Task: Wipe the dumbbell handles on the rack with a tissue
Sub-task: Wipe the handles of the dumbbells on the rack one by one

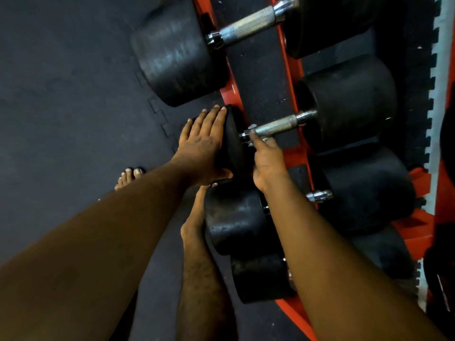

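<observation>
Black rubber dumbbells lie across a red rack [299, 153]. The middle dumbbell's knurled steel handle [277, 126] runs between its near head [234, 139] and far head [349, 102]. My left hand [204, 146] rests flat with straight fingers on the near head's outer face. My right hand [267, 158] is curled under the handle's near end, thumb on top, pinching a small white tissue [264, 139] against the steel. Most of the tissue is hidden by my fingers.
A bigger dumbbell with a long steel handle [248, 27] lies above. Two more dumbbell heads [236, 217] sit below my hands, partly under my right forearm. My bare feet [129, 177] stand on the black interlocking floor mats [61, 94] at the left.
</observation>
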Action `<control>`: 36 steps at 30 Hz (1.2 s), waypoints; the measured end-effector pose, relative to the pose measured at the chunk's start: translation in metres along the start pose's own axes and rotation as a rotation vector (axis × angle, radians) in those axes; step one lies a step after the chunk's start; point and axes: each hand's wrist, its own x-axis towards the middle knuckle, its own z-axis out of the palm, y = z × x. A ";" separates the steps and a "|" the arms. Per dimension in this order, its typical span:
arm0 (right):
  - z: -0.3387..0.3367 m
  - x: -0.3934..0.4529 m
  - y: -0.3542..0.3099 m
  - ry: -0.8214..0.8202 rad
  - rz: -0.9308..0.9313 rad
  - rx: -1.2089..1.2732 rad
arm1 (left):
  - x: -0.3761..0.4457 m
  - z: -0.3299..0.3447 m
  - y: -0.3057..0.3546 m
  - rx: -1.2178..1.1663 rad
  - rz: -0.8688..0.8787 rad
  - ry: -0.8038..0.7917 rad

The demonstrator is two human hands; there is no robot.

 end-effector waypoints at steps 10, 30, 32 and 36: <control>-0.037 -0.027 -0.047 0.298 -0.912 -1.033 | 0.000 0.004 -0.003 -0.008 0.011 0.029; -0.026 -0.130 -0.021 0.089 -0.524 -0.426 | -0.089 -0.058 0.027 -0.246 -0.061 -0.138; -0.024 -0.179 -0.025 0.067 -0.443 -0.298 | -0.133 -0.080 0.053 -0.343 -0.057 -0.133; -0.023 -0.307 -0.040 0.041 -0.281 -0.034 | -0.227 -0.128 0.106 -0.420 -0.070 -0.093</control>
